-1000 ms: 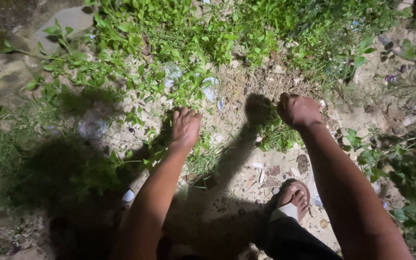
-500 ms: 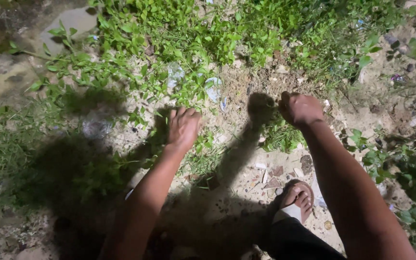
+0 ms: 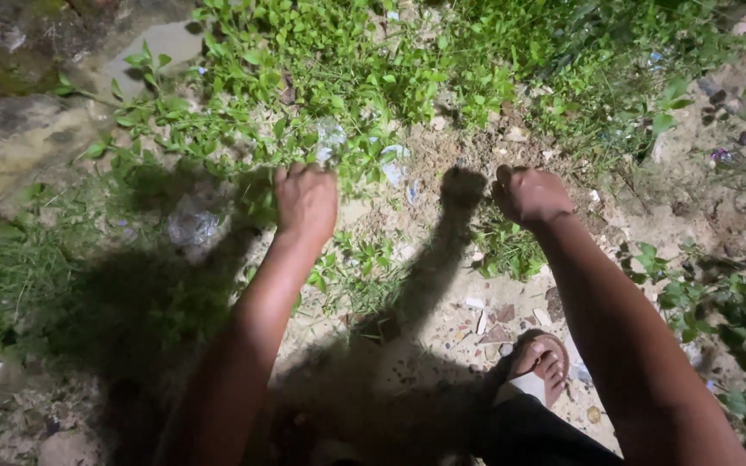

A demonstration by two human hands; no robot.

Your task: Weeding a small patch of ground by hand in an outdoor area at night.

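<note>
Sandy dirt [image 3: 442,276] outdoors, lit harshly, with leafy weeds [image 3: 321,78] across the top and stone chips [image 3: 494,315] below. Our left hand [image 3: 306,200] curls down onto the weeds; grasp unclear. Right hand [image 3: 530,195] is clenched; contents hidden. A sandalled foot [image 3: 541,367] sits low, and crumpled plastic [image 3: 193,228] lies left in shadow.

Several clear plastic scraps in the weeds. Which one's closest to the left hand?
The crumpled clear plastic scrap lying in the green weeds just beyond the left hand. The other scraps, at and, lie further off to either side.
</note>
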